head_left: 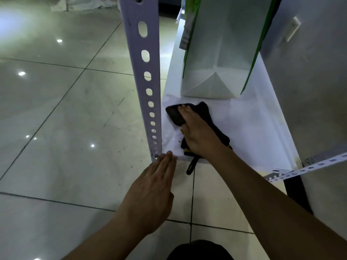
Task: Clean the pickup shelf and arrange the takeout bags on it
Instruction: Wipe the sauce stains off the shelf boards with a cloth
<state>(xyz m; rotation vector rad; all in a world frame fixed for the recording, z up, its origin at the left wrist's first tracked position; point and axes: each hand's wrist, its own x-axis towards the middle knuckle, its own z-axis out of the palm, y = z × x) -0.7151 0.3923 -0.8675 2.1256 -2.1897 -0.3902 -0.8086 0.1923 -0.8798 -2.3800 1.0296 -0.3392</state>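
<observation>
The floor (56, 109) of pale glossy tiles fills the left of the view. The white shelf (253, 124) runs away from the person, its long axis front to back, with a perforated post (144, 72) standing at its near left corner. One bag (221, 53), white with green edging, stands upright on the shelf beyond the cleared patch, near the cloth but apart from it.

The right hand (197, 132) lies flat on a dark cloth (204, 117), fingers straight, pressing it down on the near end of the shelf. The left hand (152, 186) is open too, its fingertips at the shelf's front edge by the post, seemingly cupped to catch debris, though blur makes that uncertain.

Small crumbs (178, 136) lie on the shelf just left of the right hand, between cloth and front edge. Judging from this, the wipe should pull toward the left hand, the nearer one.
</observation>
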